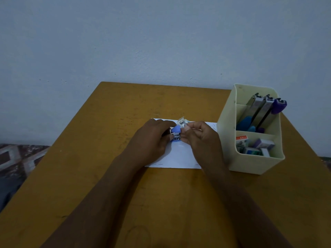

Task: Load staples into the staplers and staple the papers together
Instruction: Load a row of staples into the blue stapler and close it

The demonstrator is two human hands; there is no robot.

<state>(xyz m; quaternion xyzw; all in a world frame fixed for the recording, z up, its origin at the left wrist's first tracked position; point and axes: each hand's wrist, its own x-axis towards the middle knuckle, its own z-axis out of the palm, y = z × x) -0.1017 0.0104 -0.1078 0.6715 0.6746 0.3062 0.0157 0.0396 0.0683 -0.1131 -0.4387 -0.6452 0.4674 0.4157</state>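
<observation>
I steady the small blue stapler [175,134] in my left hand [152,138] over the papers [176,156] while my right hand [198,138] pinches staples to load it.

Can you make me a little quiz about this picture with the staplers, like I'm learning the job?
1. True or false: the cream organizer stands at the person's right.
2. What lies on the table under both hands? A) white paper B) a book C) a plate
3. Fill in: the small stapler held between the hands is ____ in colour.

Key:
1. True. It holds more staplers in the back compartment and small staple boxes in the front one.
2. A, the white paper.
3. Blue. The left hand grips it and the fingers of the right hand work at it.
</observation>
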